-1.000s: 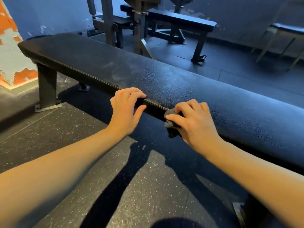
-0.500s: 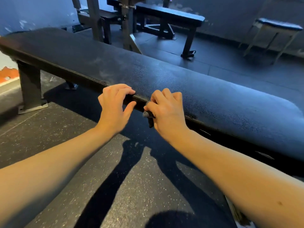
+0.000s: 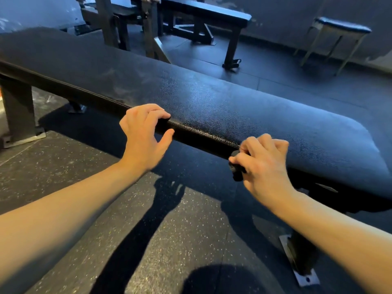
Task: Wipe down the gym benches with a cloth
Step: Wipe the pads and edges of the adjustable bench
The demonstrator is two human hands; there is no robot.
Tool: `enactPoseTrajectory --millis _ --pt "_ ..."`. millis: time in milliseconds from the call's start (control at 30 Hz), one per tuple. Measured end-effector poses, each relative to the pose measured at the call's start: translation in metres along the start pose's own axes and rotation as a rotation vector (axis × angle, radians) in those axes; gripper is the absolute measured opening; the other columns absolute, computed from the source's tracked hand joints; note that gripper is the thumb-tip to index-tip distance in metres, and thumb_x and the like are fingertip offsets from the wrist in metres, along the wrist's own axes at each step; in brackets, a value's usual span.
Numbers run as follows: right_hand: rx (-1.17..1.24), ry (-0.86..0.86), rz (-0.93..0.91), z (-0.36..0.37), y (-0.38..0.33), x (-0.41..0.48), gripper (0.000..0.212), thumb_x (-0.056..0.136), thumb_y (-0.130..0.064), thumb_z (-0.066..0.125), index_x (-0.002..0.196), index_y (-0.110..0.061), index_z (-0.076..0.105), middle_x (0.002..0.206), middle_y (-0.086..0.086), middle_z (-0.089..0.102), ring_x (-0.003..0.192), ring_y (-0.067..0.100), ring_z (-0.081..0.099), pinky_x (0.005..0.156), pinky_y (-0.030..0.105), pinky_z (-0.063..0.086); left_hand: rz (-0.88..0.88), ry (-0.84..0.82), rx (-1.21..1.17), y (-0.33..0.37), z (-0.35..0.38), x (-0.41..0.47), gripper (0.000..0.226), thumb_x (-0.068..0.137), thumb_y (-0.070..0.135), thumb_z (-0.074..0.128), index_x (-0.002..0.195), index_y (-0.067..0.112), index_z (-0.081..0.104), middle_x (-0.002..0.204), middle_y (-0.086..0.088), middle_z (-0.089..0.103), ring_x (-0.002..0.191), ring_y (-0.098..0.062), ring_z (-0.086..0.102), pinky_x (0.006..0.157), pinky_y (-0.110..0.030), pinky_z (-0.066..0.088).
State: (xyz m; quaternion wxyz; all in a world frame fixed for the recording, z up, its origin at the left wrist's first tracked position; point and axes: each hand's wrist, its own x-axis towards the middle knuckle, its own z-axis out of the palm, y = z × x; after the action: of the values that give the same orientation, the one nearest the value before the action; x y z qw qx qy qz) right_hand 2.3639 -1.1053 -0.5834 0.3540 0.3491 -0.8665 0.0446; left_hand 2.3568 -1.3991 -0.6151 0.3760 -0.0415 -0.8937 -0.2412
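Over the last half second the right hand (image 3: 265, 164) has slid the cloth (image 3: 236, 166) along the front edge of the flat bench (image 3: 212, 98), from just beside the left hand (image 3: 146, 136) to a position well apart from it, nearer the rounded right end. The stroke is judged to be a pass along the edge; pale smears on the pad's left portion suggest that area is not yet wiped.

Right hand: fingers are curled tight around the small dark cloth, pressing it against the pad edge, knuckles up, forearm reaching in from lower right.

Left hand: bent fingers hook over the pad's top edge and the thumb is spread below, bracing.
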Motion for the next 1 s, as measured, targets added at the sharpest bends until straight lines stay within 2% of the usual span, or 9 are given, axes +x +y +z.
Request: enactPoseTrajectory --millis 67,200,367,433,500,633,767,867,1000 --pt "-0.001 0.036 -0.019 0.019 -0.014 0.018 0.014 0.085 -0.011 0.07 0.075 -0.021 0.068 0.084 -0.002 0.057 0.082 0.024 0.044 0.074 0.038 0.02 0.006 -0.001 0.005 0.003 0.0 0.0 0.035 0.085 0.025 0.075 0.118 0.023 0.063 0.13 0.003 0.057 0.126 -0.023 0.043 0.099 -0.035 0.024" --pt "-0.04 0.051 -0.022 0.039 -0.031 0.038 0.02 0.077 -0.008 0.077 0.071 -0.022 0.064 0.083 -0.004 0.054 0.082 0.023 0.043 0.073 0.038 0.021 0.094 -0.032 0.016 0.013 0.001 -0.002 0.033 0.086 0.026 0.075 0.117 0.022 0.064 0.129 0.004 0.057 0.127 -0.021 0.042 0.1 -0.037 0.024" --pt "-0.046 0.035 -0.004 0.008 -0.006 0.005 0.017 0.079 -0.008 0.074 0.076 -0.023 0.066 0.087 -0.003 0.058 0.083 0.025 0.046 0.075 0.037 0.02 0.247 -0.036 -0.036 0.034 0.018 -0.004 0.037 0.085 0.039 0.078 0.115 0.019 0.068 0.127 0.003 0.059 0.124 -0.021 0.044 0.1 -0.039 0.023" --pt "-0.069 0.058 0.047 -0.008 0.01 -0.016 0.017 0.09 -0.013 0.068 0.074 -0.02 0.068 0.087 -0.003 0.061 0.081 0.028 0.052 0.076 0.038 0.022 0.28 -0.037 -0.06 0.042 0.026 -0.004 0.038 0.085 0.041 0.079 0.114 0.019 0.068 0.125 0.003 0.06 0.122 -0.023 0.047 0.1 -0.041 0.024" --pt "-0.074 0.078 0.091 -0.023 0.024 -0.035 0.023 0.095 -0.016 0.065 0.073 -0.019 0.07 0.086 -0.002 0.062 0.08 0.029 0.054 0.078 0.038 0.021 0.277 -0.036 -0.091 0.049 0.031 -0.004 0.037 0.086 0.042 0.079 0.113 0.02 0.068 0.124 0.004 0.06 0.121 -0.025 0.047 0.1 -0.04 0.024" --pt "-0.029 0.096 0.145 -0.029 0.031 -0.043 0.018 0.085 -0.006 0.073 0.078 -0.022 0.075 0.086 -0.004 0.061 0.08 0.028 0.054 0.08 0.037 0.019 0.259 -0.03 -0.105 0.05 0.033 -0.004 0.034 0.088 0.041 0.078 0.113 0.021 0.067 0.123 0.004 0.06 0.121 -0.024 0.046 0.099 -0.038 0.023" --pt "0.005 0.161 0.113 -0.006 0.007 -0.012 0.029 0.099 -0.022 0.063 0.071 -0.019 0.07 0.083 -0.003 0.061 0.079 0.027 0.053 0.078 0.038 0.022 0.262 -0.044 -0.087 0.051 0.031 -0.004 0.032 0.089 0.037 0.077 0.114 0.02 0.068 0.124 0.004 0.06 0.122 -0.023 0.046 0.098 -0.039 0.024" --pt "0.012 0.151 0.098 0.002 -0.002 -0.002 0.024 0.094 -0.018 0.066 0.07 -0.02 0.068 0.082 -0.003 0.058 0.079 0.027 0.052 0.075 0.042 0.029 0.263 -0.053 -0.075 0.052 0.03 -0.005 0.03 0.09 0.035 0.076 0.115 0.02 0.067 0.125 0.003 0.059 0.122 -0.024 0.046 0.099 -0.041 0.026" --pt "-0.013 0.142 0.077 -0.014 0.017 -0.022 0.022 0.094 -0.019 0.066 0.072 -0.02 0.071 0.083 -0.002 0.059 0.078 0.028 0.053 0.076 0.04 0.026 0.272 -0.056 -0.089 0.058 0.032 -0.008 0.03 0.09 0.034 0.075 0.115 0.02 0.067 0.125 0.003 0.059 0.122 -0.025 0.046 0.1 -0.043 0.027"
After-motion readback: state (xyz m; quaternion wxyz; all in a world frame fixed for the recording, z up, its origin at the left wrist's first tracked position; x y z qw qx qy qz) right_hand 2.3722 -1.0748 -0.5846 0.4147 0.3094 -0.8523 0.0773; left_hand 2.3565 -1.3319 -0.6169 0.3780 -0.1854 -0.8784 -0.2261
